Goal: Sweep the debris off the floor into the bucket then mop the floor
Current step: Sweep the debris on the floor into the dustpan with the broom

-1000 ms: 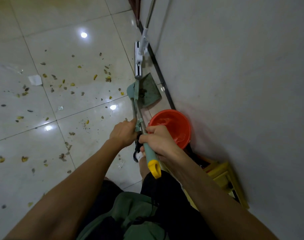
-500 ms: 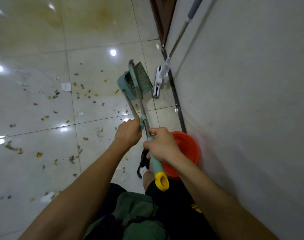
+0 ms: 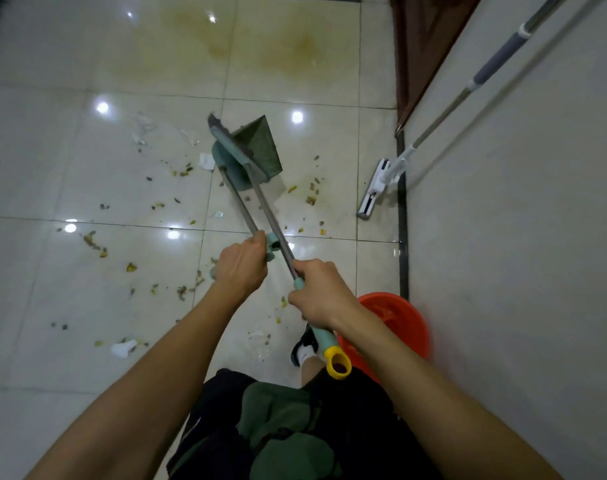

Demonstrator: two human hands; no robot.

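Note:
My left hand (image 3: 241,268) grips the metal pole of a green dustpan (image 3: 231,169). My right hand (image 3: 317,294) grips the green handle of a broom (image 3: 257,147), whose yellow end cap shows below my wrist. The two poles cross just beyond my hands, and the broom head sits against the dustpan, both raised off the tiles ahead of me. Debris (image 3: 310,199) of yellow and dark bits and paper scraps lies scattered over the white tiled floor (image 3: 52,168). The orange bucket (image 3: 402,320) stands by the wall under my right forearm.
A white flat mop (image 3: 378,187) leans against the grey wall (image 3: 520,237) on the right, its long pole running up right. A brown door (image 3: 423,46) is at the far end of the wall. A yellowish stain marks the far tiles. My shoe (image 3: 303,346) is near the bucket.
The broom and dustpan have swung left, away from the wall and out over the debris. The poles have spread apart into a cross. My view has lifted, showing more floor.

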